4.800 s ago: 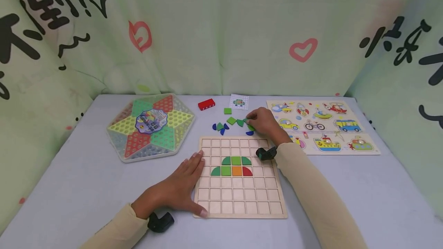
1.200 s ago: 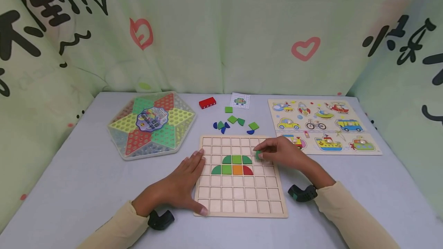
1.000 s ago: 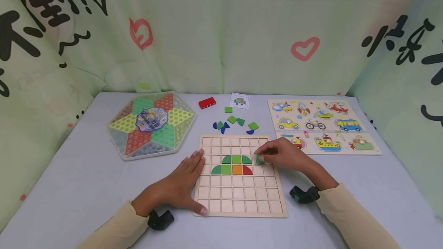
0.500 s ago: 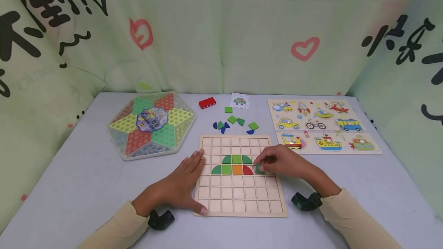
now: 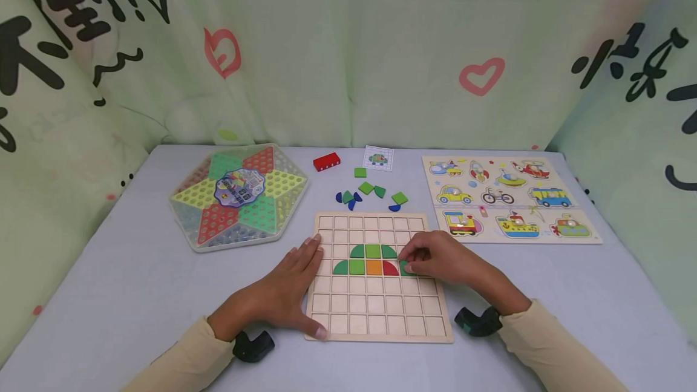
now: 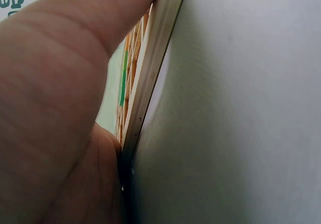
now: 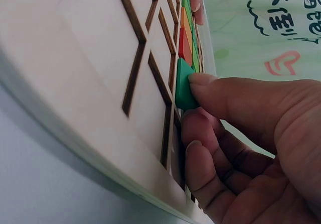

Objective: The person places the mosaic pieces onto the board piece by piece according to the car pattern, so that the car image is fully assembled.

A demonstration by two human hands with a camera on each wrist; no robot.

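Observation:
My right hand (image 5: 454, 264) pinches a dark green tile (image 7: 184, 86) between thumb and fingers. The tile sits at a cell of the wooden grid board (image 5: 377, 306), just right of a red quarter-round tile (image 5: 389, 268); its right part is hidden by the fingers in the head view. Along the same row are an orange square (image 5: 374, 267), a light green square (image 5: 356, 267) and a dark green quarter-round (image 5: 340, 267). The row above holds several green pieces. With fingers spread, my left hand (image 5: 274, 295) rests along the board's left edge, thumb at the lower left corner.
Beyond the board lie loose green tiles (image 5: 366, 188) and small blue pieces (image 5: 394, 208). A pattern card (image 5: 378, 158) and a red block (image 5: 327, 162) are farther back. A hexagonal marble game box (image 5: 239, 198) lies left, a vehicle puzzle board (image 5: 512, 198) right.
My right hand took a dark green tile from the loose pieces, carried it to the board, then slid it nearer me and slightly left, beside the red piece. The left hand stayed put.

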